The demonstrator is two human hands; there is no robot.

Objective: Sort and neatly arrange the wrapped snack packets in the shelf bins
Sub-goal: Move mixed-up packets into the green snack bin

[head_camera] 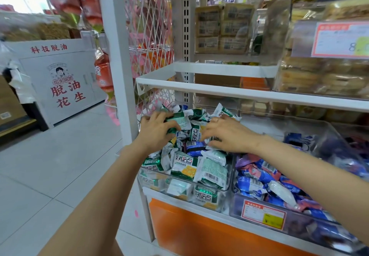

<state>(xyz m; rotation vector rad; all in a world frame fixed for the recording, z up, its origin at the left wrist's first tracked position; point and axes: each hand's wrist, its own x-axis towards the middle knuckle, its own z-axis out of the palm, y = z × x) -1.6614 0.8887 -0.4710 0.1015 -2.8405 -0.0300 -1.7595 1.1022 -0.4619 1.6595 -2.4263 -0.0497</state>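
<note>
Gripping a green packet [176, 123] in the left hand [157, 129], fingers curled round it, atop the heap. Pinching a lettered packet [195, 134] between thumb and curled fingers of the right hand [227, 137], just right of the left hand. Beneath both hands, heaped green packets [191, 166] filling a clear bin [230, 176]. Below and right of the right hand, blue packets [257, 176] in a neighbouring bin [327, 132]. Above both hands, a white shelf board [219, 92].

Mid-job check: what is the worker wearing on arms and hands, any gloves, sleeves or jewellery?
No gloves, no sleeves in view: both forearms are bare. The right hand seems to carry a ring on one finger; the left hand shows none. Neither wrist has a watch or band.
</note>
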